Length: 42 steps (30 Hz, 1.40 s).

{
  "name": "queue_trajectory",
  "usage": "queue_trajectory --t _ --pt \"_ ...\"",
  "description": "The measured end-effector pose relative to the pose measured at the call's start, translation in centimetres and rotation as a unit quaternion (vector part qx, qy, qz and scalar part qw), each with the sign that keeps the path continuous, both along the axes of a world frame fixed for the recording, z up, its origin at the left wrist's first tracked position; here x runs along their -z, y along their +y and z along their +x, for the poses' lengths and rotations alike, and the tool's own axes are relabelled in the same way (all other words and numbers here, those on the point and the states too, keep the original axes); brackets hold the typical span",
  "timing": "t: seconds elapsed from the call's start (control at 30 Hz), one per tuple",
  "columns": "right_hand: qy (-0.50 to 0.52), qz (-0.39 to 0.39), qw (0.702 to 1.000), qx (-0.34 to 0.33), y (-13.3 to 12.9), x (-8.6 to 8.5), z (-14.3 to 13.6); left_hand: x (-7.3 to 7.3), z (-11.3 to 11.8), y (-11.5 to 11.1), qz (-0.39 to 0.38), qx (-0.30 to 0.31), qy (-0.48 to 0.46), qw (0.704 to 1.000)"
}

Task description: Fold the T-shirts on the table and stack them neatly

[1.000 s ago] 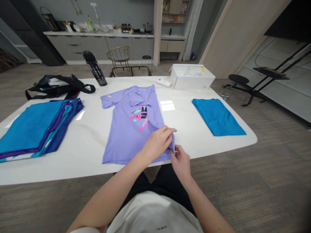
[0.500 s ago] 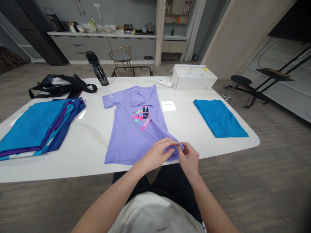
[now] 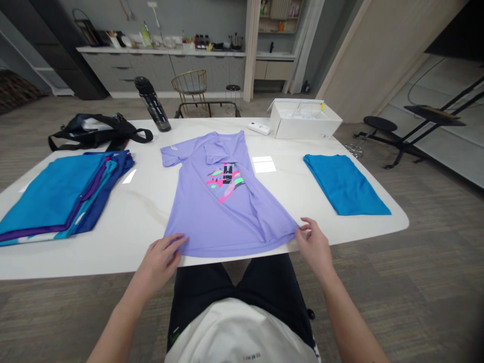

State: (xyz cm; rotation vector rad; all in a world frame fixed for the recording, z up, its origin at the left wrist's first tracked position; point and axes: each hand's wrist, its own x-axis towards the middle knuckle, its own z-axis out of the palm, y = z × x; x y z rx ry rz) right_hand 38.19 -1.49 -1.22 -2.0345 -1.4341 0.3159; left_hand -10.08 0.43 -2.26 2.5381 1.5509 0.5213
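Observation:
A lavender T-shirt point(image 3: 219, 217) with a bright print lies on the table, its hem along the near edge. One sleeve is folded in over the chest, and slanting creases cross the lower right side. My left hand point(image 3: 161, 259) rests at the hem's left corner, fingers stretched over the cloth and thumb apart from them. At the opposite corner, my right hand point(image 3: 315, 247) pinches the hem between thumb and finger and holds it out to the right.
On the white table point(image 3: 147, 201), a stack of folded clothes point(image 3: 53, 191) lies left and a folded blue garment point(image 3: 346, 186) right. Behind are a black bag point(image 3: 98, 128), a dark bottle point(image 3: 153, 106), a white device point(image 3: 259, 128) and a white box point(image 3: 304, 121).
My left hand has left the right side of the hem and moved to its left corner. My right hand has drawn the bunched right corner outward, spreading the hem.

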Motion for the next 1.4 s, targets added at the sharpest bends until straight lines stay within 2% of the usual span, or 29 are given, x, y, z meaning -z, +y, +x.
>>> queue_trajectory --t 0.1,0.2,0.27,0.43,0.53,0.67,0.77,0.87,0.97,1.1,1.2,1.3,1.4 --pt "-0.051 0.056 0.991 -0.112 0.0 0.0 0.1 -0.1 -0.9 -0.4 0.004 0.0 0.017 1.0" --pt "-0.108 0.052 0.972 -0.204 -0.1 0.0 0.4 -0.3 -1.3 -0.4 0.003 -0.027 0.014 1.0" --pt "-0.138 0.045 0.964 -0.223 -0.1 0.0 0.5 -0.1 -1.7 -0.3 0.0 -0.036 -0.002 0.999" --pt "-0.198 0.046 0.956 -0.209 0.0 -0.4 0.5 0.3 -2.4 0.0 -0.002 -0.045 -0.026 0.999" --pt "-0.199 0.055 0.951 -0.232 0.1 -0.9 -0.2 0.3 -2.0 -0.2 0.012 -0.064 -0.018 0.998" --pt "-0.191 0.055 0.94 -0.279 0.1 -1.1 -1.8 -0.2 -0.9 -0.5 0.045 -0.108 -0.052 0.992" --pt "-0.207 0.051 0.938 -0.272 0.1 -0.9 -2.8 -0.5 -0.2 -0.8 0.075 -0.128 -0.079 0.986" --pt "-0.223 0.061 0.944 -0.235 0.2 -0.6 -3.2 -0.5 -0.1 -1.0 0.111 -0.16 -0.087 0.977" --pt "-0.221 0.087 0.95 -0.203 0.2 -0.4 -2.9 -0.1 -0.4 -1.3 0.135 -0.184 -0.062 0.972" --pt "-0.215 0.117 0.954 -0.173 0.2 -0.1 -2.3 0.1 -0.9 -1.6 0.133 -0.18 -0.007 0.975" --pt "-0.204 0.139 0.957 -0.153 0.1 0.0 -2.1 -0.5 -0.9 -1.7 0.136 -0.194 0.004 0.971" --pt "-0.192 0.183 0.954 -0.139 -0.1 0.0 -2.2 -1.7 -0.7 -1.6 0.159 -0.241 -0.057 0.956" --pt "-0.187 0.2 0.947 -0.166 -0.2 -0.1 -2.8 -2.5 -0.6 -1.7 0.167 -0.277 -0.116 0.939"
